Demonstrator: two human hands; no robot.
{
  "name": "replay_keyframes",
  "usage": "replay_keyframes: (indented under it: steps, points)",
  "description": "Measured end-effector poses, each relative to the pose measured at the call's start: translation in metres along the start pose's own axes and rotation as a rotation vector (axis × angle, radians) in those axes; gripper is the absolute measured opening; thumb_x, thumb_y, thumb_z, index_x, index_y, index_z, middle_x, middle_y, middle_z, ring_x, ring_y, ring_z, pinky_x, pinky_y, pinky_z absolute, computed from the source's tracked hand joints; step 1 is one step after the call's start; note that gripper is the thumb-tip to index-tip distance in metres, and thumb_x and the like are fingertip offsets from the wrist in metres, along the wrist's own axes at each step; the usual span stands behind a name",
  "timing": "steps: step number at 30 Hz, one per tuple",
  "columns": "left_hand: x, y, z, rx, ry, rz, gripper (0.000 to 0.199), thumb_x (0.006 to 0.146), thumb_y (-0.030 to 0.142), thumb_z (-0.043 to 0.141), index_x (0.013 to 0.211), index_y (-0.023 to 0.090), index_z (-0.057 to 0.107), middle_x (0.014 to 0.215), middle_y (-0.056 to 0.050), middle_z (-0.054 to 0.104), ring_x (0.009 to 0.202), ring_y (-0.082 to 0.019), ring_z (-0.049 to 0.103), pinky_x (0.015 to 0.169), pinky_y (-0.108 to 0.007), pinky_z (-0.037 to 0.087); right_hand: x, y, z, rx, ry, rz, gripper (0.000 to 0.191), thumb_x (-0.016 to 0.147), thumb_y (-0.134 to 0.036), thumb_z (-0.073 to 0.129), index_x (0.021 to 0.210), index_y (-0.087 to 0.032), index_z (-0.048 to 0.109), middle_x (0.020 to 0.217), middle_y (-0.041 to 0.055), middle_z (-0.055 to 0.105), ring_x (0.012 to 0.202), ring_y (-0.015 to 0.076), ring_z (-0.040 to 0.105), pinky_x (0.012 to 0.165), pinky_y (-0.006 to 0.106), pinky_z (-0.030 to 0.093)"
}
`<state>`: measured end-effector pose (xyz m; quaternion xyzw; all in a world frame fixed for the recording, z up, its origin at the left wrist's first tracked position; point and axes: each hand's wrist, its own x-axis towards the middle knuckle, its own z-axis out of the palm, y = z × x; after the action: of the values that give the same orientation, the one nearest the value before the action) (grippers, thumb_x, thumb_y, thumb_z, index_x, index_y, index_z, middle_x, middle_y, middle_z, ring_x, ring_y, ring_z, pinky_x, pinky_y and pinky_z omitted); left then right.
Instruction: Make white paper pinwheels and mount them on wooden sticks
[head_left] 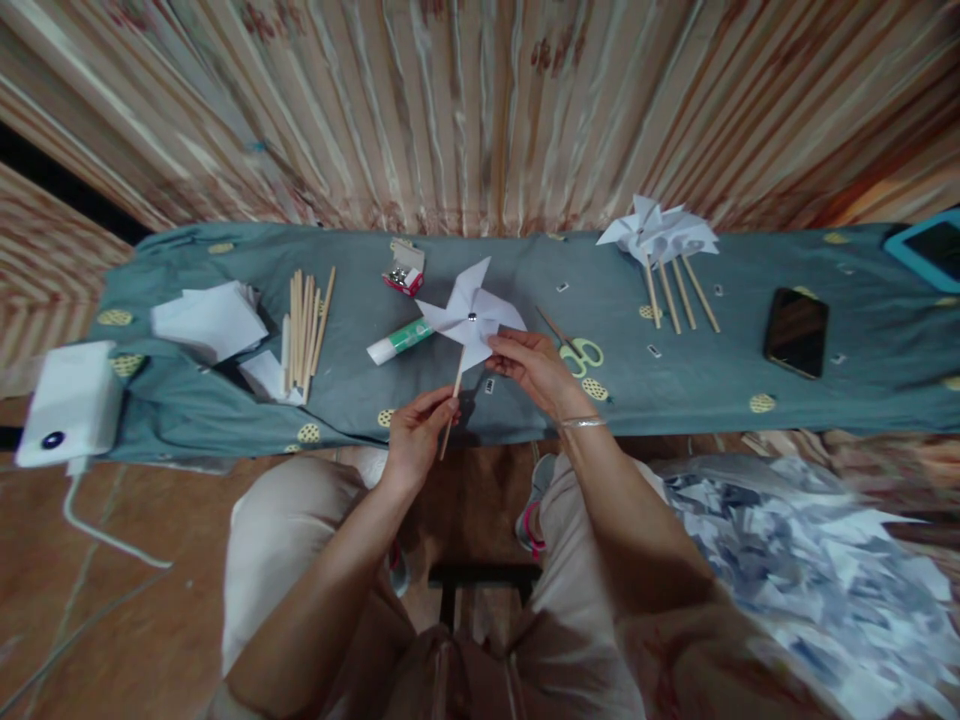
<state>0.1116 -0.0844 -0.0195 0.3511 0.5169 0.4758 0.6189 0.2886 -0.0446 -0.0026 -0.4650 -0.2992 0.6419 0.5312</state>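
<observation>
Grey-green cloth covers the tabletop (712, 385), which carries the parts. A heap of white paper scraps (840, 580) lies below its front edge, at right. Paper pinwheels (660, 235) lie grouped at the rear right, their sticks pointing forward. One white pinwheel (459, 305) is held above the front centre: left hand (415, 432) — fingers closed around its stick; right hand (532, 368) — fingers pinching its lower right blade. Stacked paper sheets (210, 322) lie at left, beside loose wooden sticks (301, 325). Nearer the pinwheel are a green-and-white tube (400, 341), green-handled scissors (579, 346) and a small open box (397, 283) of metallic pieces.
</observation>
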Motion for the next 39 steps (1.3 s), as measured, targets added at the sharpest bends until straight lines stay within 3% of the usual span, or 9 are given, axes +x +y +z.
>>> replay_keyframes:
  steps: [8, 13, 17, 20, 22, 26, 32, 39]
  points:
    - [0.001, 0.000, -0.001, -0.040, 0.017, -0.036, 0.043, 0.046, 0.044, 0.092, 0.078, 0.018, 0.079, 0.071, -0.001, 0.071, 0.059, -0.010, 0.057, 0.064, -0.025, 0.050, -0.005, 0.006, 0.010, 0.015, -0.086, 0.035, 0.039, 0.055, -0.053, 0.088, 0.070, -0.019, 0.074, 0.068, -0.0005, 0.073, 0.059, 0.0074, 0.062, 0.062, 0.021, 0.047]
    - [0.001, 0.002, -0.001, -0.055, 0.026, -0.072, 0.047, 0.043, 0.046, 0.093, 0.078, 0.017, 0.079, 0.070, -0.001, 0.072, 0.060, -0.010, 0.058, 0.065, -0.025, 0.051, -0.013, -0.006, -0.002, -0.101, -0.055, 0.059, 0.049, 0.053, -0.065, 0.084, 0.062, -0.018, 0.073, 0.059, 0.0019, 0.070, 0.054, 0.0087, 0.060, 0.054, 0.021, 0.044]
    - [0.000, 0.002, -0.002, -0.043, 0.011, -0.043, 0.041, 0.047, 0.043, 0.092, 0.077, 0.018, 0.079, 0.071, -0.001, 0.071, 0.060, -0.009, 0.057, 0.064, -0.025, 0.050, -0.013, -0.017, -0.022, -0.058, 0.079, -0.078, 0.042, 0.056, -0.059, 0.086, 0.058, -0.020, 0.069, 0.058, -0.0002, 0.067, 0.053, 0.0086, 0.055, 0.049, 0.023, 0.039]
    - [-0.001, 0.002, -0.001, 0.013, -0.020, 0.007, 0.037, 0.050, 0.041, 0.090, 0.077, 0.018, 0.080, 0.071, -0.001, 0.070, 0.060, -0.010, 0.058, 0.063, -0.025, 0.049, -0.008, -0.018, -0.029, 0.018, 0.223, -0.227, 0.035, 0.056, -0.050, 0.089, 0.064, -0.022, 0.070, 0.067, -0.0011, 0.069, 0.062, 0.0105, 0.059, 0.059, 0.025, 0.046]
    - [0.000, 0.001, -0.001, 0.059, -0.034, 0.032, 0.035, 0.052, 0.041, 0.089, 0.077, 0.018, 0.079, 0.069, -0.001, 0.069, 0.060, -0.011, 0.058, 0.062, -0.026, 0.049, -0.004, -0.016, -0.028, 0.030, 0.254, -0.273, 0.035, 0.055, -0.050, 0.089, 0.069, -0.023, 0.072, 0.074, -0.0009, 0.072, 0.069, 0.0123, 0.061, 0.066, 0.027, 0.049]
    - [0.000, 0.001, -0.001, 0.098, -0.044, 0.053, 0.036, 0.054, 0.042, 0.088, 0.077, 0.017, 0.079, 0.069, -0.001, 0.068, 0.061, -0.012, 0.058, 0.062, -0.026, 0.049, 0.001, -0.010, -0.021, -0.011, 0.221, -0.243, 0.039, 0.054, -0.055, 0.088, 0.074, -0.024, 0.075, 0.075, -0.0009, 0.072, 0.070, 0.0145, 0.061, 0.069, 0.030, 0.049]
    - [0.000, 0.001, -0.001, 0.104, -0.049, 0.049, 0.037, 0.053, 0.044, 0.088, 0.078, 0.017, 0.079, 0.068, -0.001, 0.069, 0.060, -0.011, 0.058, 0.061, -0.025, 0.049, 0.003, -0.011, -0.017, -0.012, 0.161, -0.179, 0.043, 0.046, -0.055, 0.090, 0.066, -0.022, 0.072, 0.066, -0.0028, 0.068, 0.064, 0.0129, 0.057, 0.069, 0.030, 0.048]
    - [0.000, 0.000, -0.001, 0.080, -0.032, 0.036, 0.035, 0.052, 0.042, 0.088, 0.076, 0.019, 0.079, 0.068, -0.001, 0.069, 0.060, -0.012, 0.058, 0.062, -0.026, 0.049, 0.001, -0.011, -0.015, -0.046, 0.156, -0.170, 0.036, 0.051, -0.051, 0.089, 0.064, -0.023, 0.069, 0.063, -0.0026, 0.065, 0.064, 0.0139, 0.057, 0.063, 0.029, 0.045]
